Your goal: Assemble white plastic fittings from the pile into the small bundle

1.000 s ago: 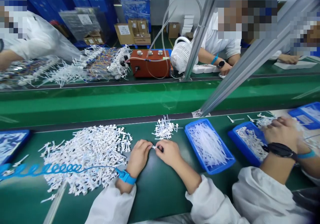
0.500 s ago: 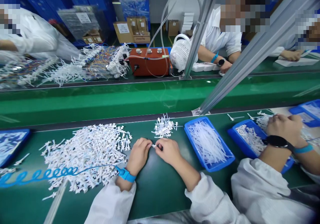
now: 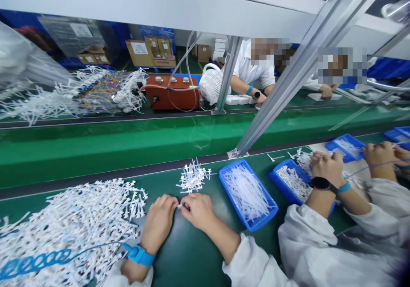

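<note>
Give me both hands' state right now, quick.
Left hand: fingers closed, pinching the small white part.
Right hand: fingers closed on the same part from the other side.

Green workbench (image 3: 198,253) carries it all: a big heap of white plastic clips (image 3: 73,223) on the left, a small clip pile (image 3: 192,178) in the middle, then a blue tray of white ties (image 3: 248,193) and another blue tray (image 3: 290,182) to the right.

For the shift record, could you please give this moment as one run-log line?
left hand + right hand: pinching small white part | big white pile: left | small pile: beyond hands | blue tray: right
</note>
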`<state>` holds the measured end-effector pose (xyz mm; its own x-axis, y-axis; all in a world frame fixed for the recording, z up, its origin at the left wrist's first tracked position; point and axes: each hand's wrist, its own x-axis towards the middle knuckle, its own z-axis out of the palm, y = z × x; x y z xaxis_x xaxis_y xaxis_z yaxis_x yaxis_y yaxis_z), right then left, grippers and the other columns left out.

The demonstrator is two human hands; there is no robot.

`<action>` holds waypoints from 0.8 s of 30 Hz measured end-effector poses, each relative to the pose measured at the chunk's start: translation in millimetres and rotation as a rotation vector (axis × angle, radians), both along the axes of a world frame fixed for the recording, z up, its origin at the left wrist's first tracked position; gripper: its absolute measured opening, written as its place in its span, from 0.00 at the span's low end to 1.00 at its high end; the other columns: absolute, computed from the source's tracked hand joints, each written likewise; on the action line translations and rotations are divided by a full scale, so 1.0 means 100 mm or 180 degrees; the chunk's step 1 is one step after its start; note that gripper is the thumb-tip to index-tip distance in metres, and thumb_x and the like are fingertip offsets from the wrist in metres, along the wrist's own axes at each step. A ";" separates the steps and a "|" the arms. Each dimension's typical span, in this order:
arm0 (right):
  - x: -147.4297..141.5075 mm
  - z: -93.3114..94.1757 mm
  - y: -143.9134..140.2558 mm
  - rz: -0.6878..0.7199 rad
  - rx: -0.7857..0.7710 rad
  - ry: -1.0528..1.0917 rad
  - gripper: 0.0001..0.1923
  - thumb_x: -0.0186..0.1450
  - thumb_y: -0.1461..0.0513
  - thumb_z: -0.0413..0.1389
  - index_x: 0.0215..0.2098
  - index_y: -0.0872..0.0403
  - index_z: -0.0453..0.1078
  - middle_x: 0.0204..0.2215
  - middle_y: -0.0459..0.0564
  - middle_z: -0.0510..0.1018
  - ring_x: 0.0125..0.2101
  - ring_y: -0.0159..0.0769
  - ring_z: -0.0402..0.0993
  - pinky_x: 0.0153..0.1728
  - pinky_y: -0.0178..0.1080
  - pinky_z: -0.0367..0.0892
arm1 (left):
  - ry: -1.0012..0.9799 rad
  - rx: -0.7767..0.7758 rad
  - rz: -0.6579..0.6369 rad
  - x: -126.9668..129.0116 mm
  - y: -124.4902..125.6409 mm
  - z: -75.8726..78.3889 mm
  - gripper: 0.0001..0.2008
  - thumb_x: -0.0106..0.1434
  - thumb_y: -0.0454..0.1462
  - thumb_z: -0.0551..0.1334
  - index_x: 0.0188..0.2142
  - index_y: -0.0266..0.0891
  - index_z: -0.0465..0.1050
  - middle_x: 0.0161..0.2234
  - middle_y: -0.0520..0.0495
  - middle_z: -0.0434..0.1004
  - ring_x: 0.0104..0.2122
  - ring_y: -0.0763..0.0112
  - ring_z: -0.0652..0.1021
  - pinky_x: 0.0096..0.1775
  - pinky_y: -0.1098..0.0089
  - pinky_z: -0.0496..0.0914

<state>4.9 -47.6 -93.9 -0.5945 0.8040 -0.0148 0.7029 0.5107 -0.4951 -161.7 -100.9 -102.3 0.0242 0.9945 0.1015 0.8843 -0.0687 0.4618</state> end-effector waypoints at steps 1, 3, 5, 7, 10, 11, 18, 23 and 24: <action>0.00 0.00 0.00 0.0001 0.0017 0.0013 0.07 0.65 0.57 0.55 0.36 0.48 0.74 0.31 0.43 0.77 0.33 0.31 0.71 0.35 0.31 0.58 | 0.0030 -0.0022 -0.0003 0.01 0.00 0.01 0.14 0.71 0.40 0.48 0.36 0.42 0.70 0.35 0.48 0.71 0.35 0.63 0.71 0.40 0.63 0.65; 0.00 0.00 0.00 0.0009 0.0050 0.0022 0.07 0.64 0.57 0.55 0.36 0.48 0.74 0.31 0.43 0.77 0.33 0.31 0.71 0.35 0.31 0.58 | 0.0081 -0.0059 -0.0005 0.01 0.00 0.02 0.14 0.71 0.40 0.48 0.36 0.42 0.71 0.36 0.48 0.71 0.36 0.63 0.71 0.39 0.63 0.64; -0.01 0.01 0.00 0.0016 0.0068 0.0012 0.06 0.64 0.57 0.56 0.35 0.48 0.74 0.31 0.43 0.77 0.33 0.30 0.71 0.35 0.31 0.58 | 0.0123 -0.0104 0.0008 0.02 0.00 0.02 0.14 0.71 0.40 0.48 0.37 0.42 0.71 0.36 0.48 0.72 0.36 0.63 0.71 0.39 0.63 0.63; -0.01 0.01 0.00 0.0004 0.0066 0.0006 0.06 0.64 0.57 0.56 0.35 0.48 0.74 0.31 0.42 0.77 0.32 0.30 0.71 0.35 0.31 0.58 | 0.0150 -0.0140 0.0018 0.03 0.00 0.02 0.14 0.71 0.40 0.48 0.37 0.42 0.70 0.36 0.48 0.71 0.36 0.63 0.71 0.39 0.63 0.63; -0.01 0.00 0.00 -0.0016 0.0058 0.0025 0.06 0.64 0.57 0.56 0.36 0.47 0.74 0.30 0.42 0.77 0.32 0.30 0.71 0.35 0.31 0.59 | 0.0148 -0.0128 0.0024 0.03 0.00 0.02 0.14 0.71 0.39 0.48 0.37 0.43 0.71 0.36 0.48 0.71 0.36 0.63 0.71 0.40 0.63 0.63; -0.01 0.00 0.00 -0.0026 0.0058 0.0032 0.06 0.64 0.57 0.56 0.36 0.47 0.74 0.30 0.42 0.77 0.32 0.30 0.71 0.35 0.31 0.59 | 0.0136 -0.0120 0.0026 0.03 0.00 0.02 0.13 0.71 0.39 0.48 0.37 0.42 0.71 0.36 0.48 0.71 0.36 0.63 0.71 0.40 0.63 0.63; -0.02 0.00 0.00 -0.0023 -0.0006 -0.0020 0.06 0.64 0.58 0.56 0.37 0.48 0.74 0.32 0.43 0.78 0.34 0.31 0.72 0.36 0.31 0.60 | 0.0105 -0.0137 0.0053 0.03 -0.01 -0.02 0.14 0.71 0.38 0.48 0.37 0.42 0.71 0.36 0.48 0.71 0.36 0.63 0.71 0.41 0.63 0.64; -0.03 -0.02 0.00 -0.0030 0.0020 -0.0034 0.07 0.64 0.57 0.55 0.36 0.48 0.74 0.31 0.43 0.78 0.33 0.31 0.71 0.36 0.31 0.60 | 0.0154 -0.0192 0.0013 0.02 -0.01 -0.06 0.15 0.71 0.39 0.47 0.38 0.42 0.71 0.37 0.47 0.72 0.37 0.63 0.70 0.41 0.61 0.62; -0.03 -0.03 0.00 -0.0032 0.0028 -0.0022 0.06 0.64 0.57 0.55 0.36 0.48 0.74 0.31 0.43 0.78 0.33 0.31 0.71 0.36 0.31 0.59 | 0.0157 -0.0198 -0.0001 0.02 -0.01 -0.06 0.15 0.72 0.39 0.47 0.38 0.42 0.71 0.37 0.47 0.72 0.37 0.63 0.70 0.41 0.61 0.62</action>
